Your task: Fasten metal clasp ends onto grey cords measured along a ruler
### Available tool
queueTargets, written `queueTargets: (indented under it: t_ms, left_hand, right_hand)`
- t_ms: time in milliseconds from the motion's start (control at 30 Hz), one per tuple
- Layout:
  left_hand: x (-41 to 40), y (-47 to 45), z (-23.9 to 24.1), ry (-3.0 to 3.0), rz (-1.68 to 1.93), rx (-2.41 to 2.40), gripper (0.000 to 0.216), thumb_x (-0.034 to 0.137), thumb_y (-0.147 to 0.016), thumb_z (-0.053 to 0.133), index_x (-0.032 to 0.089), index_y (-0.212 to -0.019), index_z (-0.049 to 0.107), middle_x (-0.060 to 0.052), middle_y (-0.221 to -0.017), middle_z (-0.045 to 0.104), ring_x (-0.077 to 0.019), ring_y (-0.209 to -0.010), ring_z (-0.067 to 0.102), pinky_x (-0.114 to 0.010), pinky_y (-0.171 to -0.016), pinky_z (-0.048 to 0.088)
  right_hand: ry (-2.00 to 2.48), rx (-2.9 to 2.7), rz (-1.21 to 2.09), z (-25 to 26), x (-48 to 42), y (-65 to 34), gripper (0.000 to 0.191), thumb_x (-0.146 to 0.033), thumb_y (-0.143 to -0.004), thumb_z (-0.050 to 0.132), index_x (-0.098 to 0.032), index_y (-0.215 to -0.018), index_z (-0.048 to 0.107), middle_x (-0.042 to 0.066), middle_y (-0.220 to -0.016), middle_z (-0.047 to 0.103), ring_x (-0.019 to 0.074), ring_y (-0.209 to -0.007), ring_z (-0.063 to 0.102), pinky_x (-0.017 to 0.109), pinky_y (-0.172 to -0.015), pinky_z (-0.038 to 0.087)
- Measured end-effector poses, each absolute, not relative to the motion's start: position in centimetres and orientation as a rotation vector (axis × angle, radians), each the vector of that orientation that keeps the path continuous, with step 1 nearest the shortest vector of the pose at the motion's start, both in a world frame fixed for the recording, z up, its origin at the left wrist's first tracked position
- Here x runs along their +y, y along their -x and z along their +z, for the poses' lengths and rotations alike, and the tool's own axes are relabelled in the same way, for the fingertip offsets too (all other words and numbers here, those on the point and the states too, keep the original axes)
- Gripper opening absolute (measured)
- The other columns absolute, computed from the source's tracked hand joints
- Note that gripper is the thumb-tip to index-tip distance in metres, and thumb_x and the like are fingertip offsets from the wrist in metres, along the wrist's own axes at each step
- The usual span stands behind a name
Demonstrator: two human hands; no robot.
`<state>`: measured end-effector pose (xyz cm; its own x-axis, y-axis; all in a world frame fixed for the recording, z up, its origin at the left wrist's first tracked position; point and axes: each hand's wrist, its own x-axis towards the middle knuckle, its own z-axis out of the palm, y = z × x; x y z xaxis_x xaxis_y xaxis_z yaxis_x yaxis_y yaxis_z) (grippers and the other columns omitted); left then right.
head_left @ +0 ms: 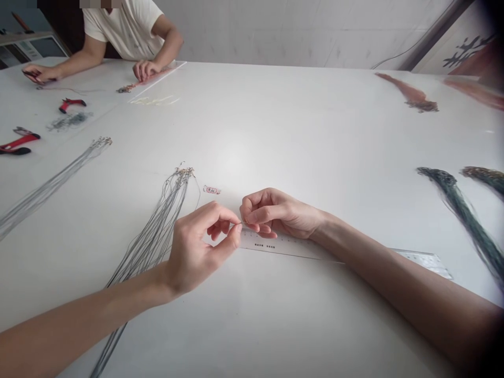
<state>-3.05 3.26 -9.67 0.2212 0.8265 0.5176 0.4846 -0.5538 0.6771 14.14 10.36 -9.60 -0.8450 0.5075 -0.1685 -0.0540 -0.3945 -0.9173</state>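
My left hand (205,247) is closed, thumb and forefinger pinching the end of a thin cord (241,223). Facing it, fingertips almost meeting, my right hand (279,212) is curled in a pinch at the same spot; most of what it grips is hidden behind its fingers. Below both hands lies a clear ruler (291,249), partly covered by my right hand and forearm. Left of my left hand, a bundle of grey cords (145,239) with metal clasps at its far end runs toward me, passing under my left forearm.
A small wrapped candy (211,190) lies beyond my hands. More grey cords (59,178) and red-handled pliers (19,143) are at left. Dark green cord bundles (460,210) and a reddish bundle (413,94) lie at right. Across the table (283,126), a co-worker (122,31) handles reddish cords.
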Motion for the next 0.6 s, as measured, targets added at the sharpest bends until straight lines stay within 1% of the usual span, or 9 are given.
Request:
queueTargets:
  t_ms: [167, 433, 600]
  left_hand:
    - [3.46, 3.08, -9.79, -2.191, 1.376, 1.134, 0.012, 0.006, -0.078, 0.056, 0.016, -0.072, 0.054, 0.004, -0.059, 0.050, -0.0063, -0.052, 0.043, -0.020, -0.047, 0.039]
    - [3.31, 3.16, -9.85, -2.267, 1.426, 1.041, 0.014, 0.002, -0.077, 0.054, 0.015, -0.073, 0.053, 0.004, -0.060, 0.051, -0.0060, -0.053, 0.044, -0.020, -0.046, 0.040]
    - [3.20, 3.14, -9.72, -2.311, 1.439, 0.962, 0.014, 0.000, -0.077, 0.054, 0.014, -0.074, 0.053, 0.003, -0.060, 0.050, -0.0053, -0.053, 0.044, -0.019, -0.045, 0.040]
  right_hand:
    - [0.590, -1.431, 2.353, -9.68, 10.45, -14.12, 0.009, -0.010, -0.067, 0.051, -0.010, -0.058, 0.054, -0.001, -0.054, 0.049, 0.0055, -0.044, 0.042, 0.017, -0.039, 0.033]
    - [0.560, -1.408, 2.423, -9.74, 10.20, -14.04, 0.011, -0.011, -0.067, 0.051, -0.011, -0.057, 0.052, -0.002, -0.052, 0.048, 0.0047, -0.040, 0.040, 0.017, -0.040, 0.033]
    - [0.526, -1.382, 2.494, -9.75, 10.11, -14.16, 0.011, -0.011, -0.069, 0.051, -0.011, -0.058, 0.053, -0.002, -0.051, 0.048, 0.0053, -0.041, 0.042, 0.017, -0.041, 0.033]
